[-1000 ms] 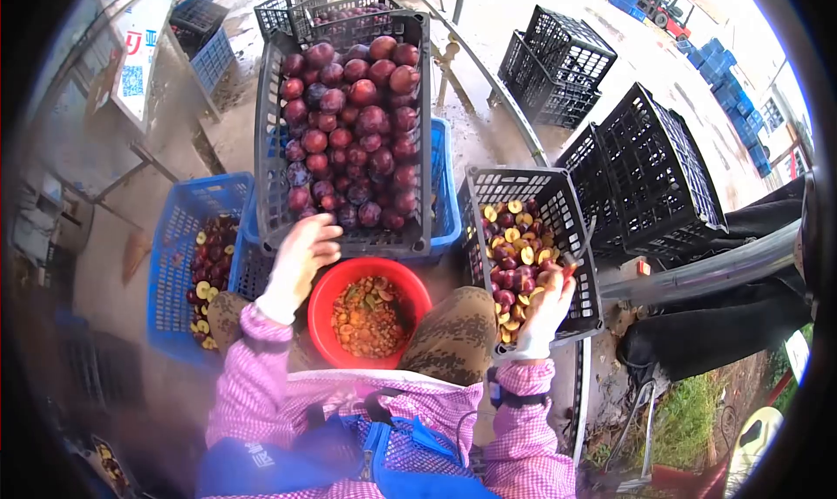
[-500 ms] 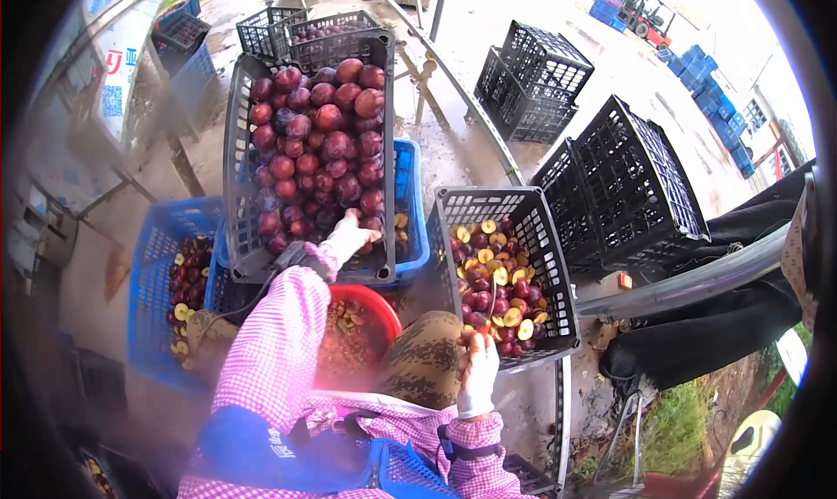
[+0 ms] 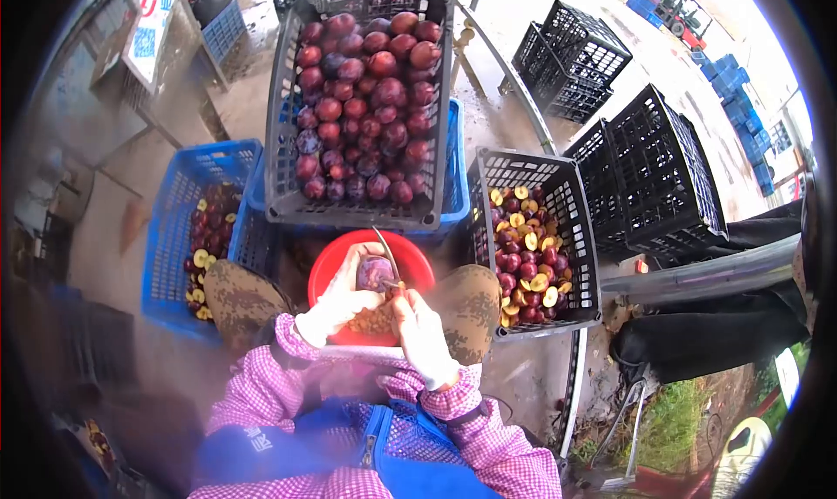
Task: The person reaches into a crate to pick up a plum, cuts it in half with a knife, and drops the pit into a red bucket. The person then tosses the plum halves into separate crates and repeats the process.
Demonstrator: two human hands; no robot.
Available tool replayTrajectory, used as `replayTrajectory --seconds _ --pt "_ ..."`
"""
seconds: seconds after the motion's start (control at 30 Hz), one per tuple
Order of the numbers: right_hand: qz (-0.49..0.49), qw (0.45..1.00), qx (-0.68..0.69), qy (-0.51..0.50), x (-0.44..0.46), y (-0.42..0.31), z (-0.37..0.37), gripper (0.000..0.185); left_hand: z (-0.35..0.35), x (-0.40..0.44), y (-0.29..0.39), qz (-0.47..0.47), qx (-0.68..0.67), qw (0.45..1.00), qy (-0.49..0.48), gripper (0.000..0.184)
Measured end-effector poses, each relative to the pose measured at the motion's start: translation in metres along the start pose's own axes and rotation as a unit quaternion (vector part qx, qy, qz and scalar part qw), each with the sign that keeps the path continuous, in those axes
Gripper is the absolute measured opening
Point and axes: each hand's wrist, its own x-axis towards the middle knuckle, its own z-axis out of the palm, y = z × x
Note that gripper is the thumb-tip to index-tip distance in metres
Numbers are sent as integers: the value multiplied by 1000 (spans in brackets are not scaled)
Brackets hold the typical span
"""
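Over the red basin (image 3: 326,264), my left hand (image 3: 336,305) grips a whole plum (image 3: 375,273). My right hand (image 3: 424,335) holds a knife (image 3: 386,253) with a thin curved blade, which lies against the plum's right side. Both hands wear white gloves. Pits and scraps (image 3: 373,321) lie at the bottom of the basin. Straight ahead, a black crate (image 3: 356,213) piled with whole plums (image 3: 355,108) rests on a blue crate (image 3: 459,159). To the right stands a black crate (image 3: 586,229) of halved plums (image 3: 528,255) with yellow flesh.
At the left, a blue crate (image 3: 159,229) contains more cut plums (image 3: 209,237). Stacked black crates (image 3: 649,185) stand beyond the right-hand crate. A metal rail (image 3: 514,79) runs along the floor. Farther off are a red forklift (image 3: 684,20) and blue crates (image 3: 737,107).
My left hand has come back from the whole-plum crate with a plum. My right hand has moved left with the knife, from beside the cut-plum crate to over the basin. The view has shifted.
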Motion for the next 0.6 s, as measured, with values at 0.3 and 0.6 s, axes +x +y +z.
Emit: replayTrajectory --seconds 0.3,0.6 --pt "-145 919 -362 56 -20 5 17 16 -7 -23 -22 101 126 987 22 55" --pt "86 992 64 -66 -14 30 30 33 -25 -32 -25 147 337 930 34 47"
